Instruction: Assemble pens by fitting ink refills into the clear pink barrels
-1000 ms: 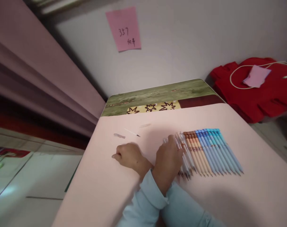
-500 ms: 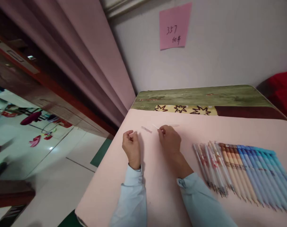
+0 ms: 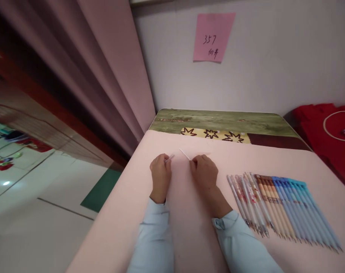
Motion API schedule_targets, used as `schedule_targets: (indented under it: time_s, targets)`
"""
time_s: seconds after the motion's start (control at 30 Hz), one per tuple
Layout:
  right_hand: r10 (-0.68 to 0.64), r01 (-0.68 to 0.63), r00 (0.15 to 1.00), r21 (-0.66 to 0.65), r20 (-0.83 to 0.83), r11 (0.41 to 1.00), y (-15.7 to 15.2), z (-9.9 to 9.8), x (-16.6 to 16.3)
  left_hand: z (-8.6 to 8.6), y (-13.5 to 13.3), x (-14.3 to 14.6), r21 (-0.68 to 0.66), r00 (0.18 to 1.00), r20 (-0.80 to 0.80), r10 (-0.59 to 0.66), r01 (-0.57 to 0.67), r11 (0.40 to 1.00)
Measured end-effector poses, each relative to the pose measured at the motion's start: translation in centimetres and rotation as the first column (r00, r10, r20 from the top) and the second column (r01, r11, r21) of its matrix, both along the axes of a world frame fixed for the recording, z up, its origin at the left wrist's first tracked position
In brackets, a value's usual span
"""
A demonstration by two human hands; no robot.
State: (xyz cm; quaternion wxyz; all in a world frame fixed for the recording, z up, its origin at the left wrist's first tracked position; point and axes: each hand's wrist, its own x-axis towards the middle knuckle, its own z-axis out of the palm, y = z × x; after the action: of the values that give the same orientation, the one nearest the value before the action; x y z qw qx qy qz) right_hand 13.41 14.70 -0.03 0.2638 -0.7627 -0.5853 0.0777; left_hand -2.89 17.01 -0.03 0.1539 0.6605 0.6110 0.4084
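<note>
My left hand (image 3: 161,172) is closed in a pinch on a short pale tube that looks like part of a pen barrel (image 3: 170,158), its tip pointing up and to the right. Opposite it, my right hand (image 3: 205,170) pinches a thin white stick like a pen refill (image 3: 184,154), which slants up to the left. The two pieces are apart, their free ends a short gap from each other. Just behind my right hand lies a faint, pale, slender piece (image 3: 207,153) on the pink tabletop (image 3: 186,227).
To the right, several pens lie side by side: clear ones with red patterns (image 3: 247,197), brown-and-cream ones (image 3: 274,204) and blue ones (image 3: 305,208). A green board (image 3: 217,117) edges the table's back. A pink note (image 3: 213,38) hangs on the wall; red cloth (image 3: 311,121) lies at right.
My left hand has taken up the short pale tube that lay on the table and turned it toward the right hand. The right hand still holds the white stick. The camera view has shifted.
</note>
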Motion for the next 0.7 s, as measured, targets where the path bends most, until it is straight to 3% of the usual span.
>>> schedule_targets:
  time_s: [0.1,0.23,0.37,0.53,0.6,0.7]
  targets:
    - [-0.065,0.075,0.973,0.038,-0.222,0.996,0.1,0.2,0.0,0.8,0.1,-0.3,-0.057,0.911,0.405,0.076,-0.058,0.997]
    - [-0.004,0.143,0.795,0.182,-0.607,0.973,0.4,-0.1,0.3,1.1,0.2,-0.1,-0.141,0.662,0.738,0.13,-0.037,0.989]
    - [0.131,0.192,0.583,0.293,-0.802,0.937,0.7,-0.5,0.4,1.2,0.1,0.3,-0.181,0.43,0.893,0.135,0.068,0.981]
    - [0.247,0.215,0.364,0.339,-0.898,0.916,0.6,-0.1,0.2,1.4,0.0,0.6,-0.135,0.062,0.99,0.125,0.22,0.966]
    - [0.268,0.234,0.335,0.356,-0.903,0.905,0.4,0.1,0.0,1.2,0.0,0.6,-0.124,0.006,0.992,0.127,0.235,0.964]
    - [0.292,0.254,0.349,0.39,-0.89,0.885,0.3,0.3,-0.3,1.0,-0.1,0.7,-0.103,0.018,0.995,0.102,0.229,0.968]
